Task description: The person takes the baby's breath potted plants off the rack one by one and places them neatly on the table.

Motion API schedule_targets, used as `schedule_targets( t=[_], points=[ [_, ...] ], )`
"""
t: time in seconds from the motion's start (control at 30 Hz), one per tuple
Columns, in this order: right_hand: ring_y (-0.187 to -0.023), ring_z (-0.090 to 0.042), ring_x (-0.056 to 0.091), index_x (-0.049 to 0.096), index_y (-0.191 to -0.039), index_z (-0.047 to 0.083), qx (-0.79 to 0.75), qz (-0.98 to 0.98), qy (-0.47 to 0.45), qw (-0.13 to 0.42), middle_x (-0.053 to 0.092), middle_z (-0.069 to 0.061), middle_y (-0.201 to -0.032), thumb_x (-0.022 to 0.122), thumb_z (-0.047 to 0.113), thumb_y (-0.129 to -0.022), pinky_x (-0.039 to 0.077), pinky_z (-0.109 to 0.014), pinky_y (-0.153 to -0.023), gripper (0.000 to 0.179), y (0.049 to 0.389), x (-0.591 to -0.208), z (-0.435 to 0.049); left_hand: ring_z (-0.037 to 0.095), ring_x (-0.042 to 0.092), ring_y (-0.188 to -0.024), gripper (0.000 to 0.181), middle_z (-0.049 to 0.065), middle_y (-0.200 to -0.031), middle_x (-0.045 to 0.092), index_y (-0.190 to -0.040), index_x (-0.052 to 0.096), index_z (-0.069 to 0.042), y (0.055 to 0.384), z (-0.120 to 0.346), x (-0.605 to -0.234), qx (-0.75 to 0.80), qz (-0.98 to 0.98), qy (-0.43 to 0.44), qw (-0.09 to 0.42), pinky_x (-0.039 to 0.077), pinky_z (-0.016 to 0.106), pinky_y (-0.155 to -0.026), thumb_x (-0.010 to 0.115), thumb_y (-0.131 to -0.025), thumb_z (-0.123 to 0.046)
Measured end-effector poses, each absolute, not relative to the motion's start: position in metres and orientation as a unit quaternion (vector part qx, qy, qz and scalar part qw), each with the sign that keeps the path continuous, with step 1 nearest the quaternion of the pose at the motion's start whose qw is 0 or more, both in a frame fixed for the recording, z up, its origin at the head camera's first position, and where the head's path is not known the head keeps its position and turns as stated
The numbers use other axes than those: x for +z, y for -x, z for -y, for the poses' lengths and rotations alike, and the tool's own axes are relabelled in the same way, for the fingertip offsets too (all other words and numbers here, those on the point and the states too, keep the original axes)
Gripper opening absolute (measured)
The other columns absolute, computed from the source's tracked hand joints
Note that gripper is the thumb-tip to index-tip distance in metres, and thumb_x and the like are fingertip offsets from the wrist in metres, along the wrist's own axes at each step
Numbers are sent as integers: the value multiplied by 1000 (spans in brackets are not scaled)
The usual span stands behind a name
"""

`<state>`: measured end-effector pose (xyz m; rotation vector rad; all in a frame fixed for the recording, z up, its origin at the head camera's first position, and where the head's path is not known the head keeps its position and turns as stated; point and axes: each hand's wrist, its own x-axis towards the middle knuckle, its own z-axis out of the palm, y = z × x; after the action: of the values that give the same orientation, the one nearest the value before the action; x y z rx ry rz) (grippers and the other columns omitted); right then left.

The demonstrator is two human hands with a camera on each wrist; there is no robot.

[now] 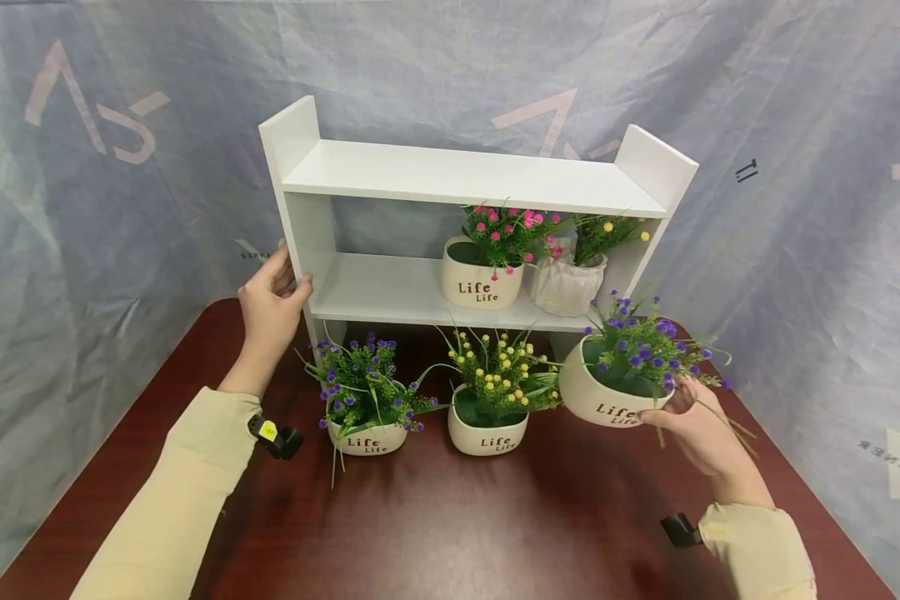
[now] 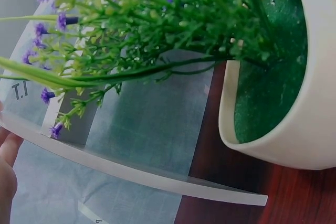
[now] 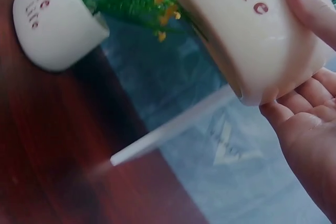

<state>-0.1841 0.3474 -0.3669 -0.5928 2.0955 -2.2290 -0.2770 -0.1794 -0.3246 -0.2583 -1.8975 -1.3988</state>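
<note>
My right hand [image 1: 703,427] grips a cream oval flowerpot [image 1: 596,398] with purple artificial flowers, thumb at the front by the "Life" lettering. In the right wrist view its fingers [image 3: 315,95] curl under the pot, which is held up off the table and tilted. My left hand [image 1: 268,300] holds the left side panel of a white two-tier shelf [image 1: 465,171], thumb at the front edge, the other fingers partly hidden behind. On the middle board stand a pink-flowered pot [image 1: 480,283] and, at its right, a white crinkled vase [image 1: 570,287] with yellow flowers.
On the table [image 1: 450,525] before the shelf stand a purple-flowered pot [image 1: 367,439] at left and a yellow-flowered pot [image 1: 487,433] in the middle. A grey cloth [image 1: 435,67] hangs behind and at both sides.
</note>
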Motion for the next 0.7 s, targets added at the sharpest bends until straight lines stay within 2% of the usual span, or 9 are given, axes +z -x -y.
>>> schedule_targets(
  t=[0.07, 0.1, 0.13, 0.2, 0.33, 0.47, 0.53, 0.63, 0.7],
  points=[
    [-77, 0, 68, -28, -144, -9, -722, -666, 187, 15, 72, 8, -83, 52, -20, -85, 55, -11, -69, 100, 185, -373, -352, 29, 61, -119, 51, 15, -133, 59, -140, 52, -11, 277, 180, -325, -546, 741, 101, 377, 51, 14, -90, 61, -90, 0],
    [-77, 1, 68, -33, -140, -11, -726, -663, 185, 12, 73, 8, -82, 52, -20, -85, 55, -11, -70, 102, 186, -376, -354, 29, 60, -119, 51, 15, -133, 59, -140, 52, -11, 277, 180, -325, -546, 741, 101, 376, 51, 14, -90, 61, -90, 0],
    [-76, 0, 68, -31, -142, -12, -732, -657, 180, 4, 72, 7, -79, 53, -19, -85, 55, -10, -70, 101, 186, -379, -356, 30, 61, -119, 51, 15, -134, 59, -139, 52, -11, 277, 180, -325, -547, 741, 101, 376, 51, 15, -90, 61, -90, 0],
    [-86, -5, 70, -29, -142, -12, -749, -637, 183, -1, 73, 2, -85, 51, -22, -84, 57, -14, -79, 100, 187, -386, -359, 30, 61, -118, 51, 15, -134, 58, -139, 52, -11, 277, 180, -325, -548, 741, 100, 375, 51, 15, -91, 61, -90, 0],
    [-75, -1, 67, -28, -142, -13, -722, -679, 133, -3, 69, 8, -74, 53, -19, -84, 55, -11, -74, 99, 188, -395, -367, 30, 61, -118, 51, 15, -134, 58, -139, 52, -11, 277, 179, -325, -549, 741, 100, 373, 52, 15, -90, 62, -90, -1],
    [-83, 6, 65, -29, -142, -12, -688, -720, 84, 23, 69, 15, -88, 56, -12, -87, 52, -7, -78, 101, 191, -402, -372, 30, 61, -117, 51, 15, -133, 58, -139, 53, -10, 278, 179, -326, -547, 741, 99, 377, 51, 14, -90, 62, -90, -1],
    [-90, 6, 65, -29, -143, -11, -693, -715, 83, 28, 69, 17, -97, 57, -11, -87, 52, -8, -80, 102, 192, -408, -372, 31, 61, -117, 50, 16, -133, 58, -139, 53, -9, 278, 179, -326, -545, 742, 100, 379, 51, 13, -89, 62, -90, -1],
    [-94, 4, 65, -29, -143, -10, -709, -698, 95, 33, 68, 16, -103, 57, -12, -87, 54, -10, -82, 103, 195, -417, -370, 30, 61, -117, 51, 16, -133, 59, -139, 52, -10, 278, 179, -326, -545, 742, 99, 379, 51, 11, -88, 62, -90, -1],
    [-96, 3, 65, -24, -145, -11, -708, -699, 100, 37, 68, 15, -106, 57, -13, -87, 55, -13, -82, 100, 198, -423, -366, 30, 61, -117, 51, 16, -133, 59, -139, 52, -12, 276, 180, -326, -545, 743, 97, 376, 51, 11, -88, 62, -90, -1]
  ],
)
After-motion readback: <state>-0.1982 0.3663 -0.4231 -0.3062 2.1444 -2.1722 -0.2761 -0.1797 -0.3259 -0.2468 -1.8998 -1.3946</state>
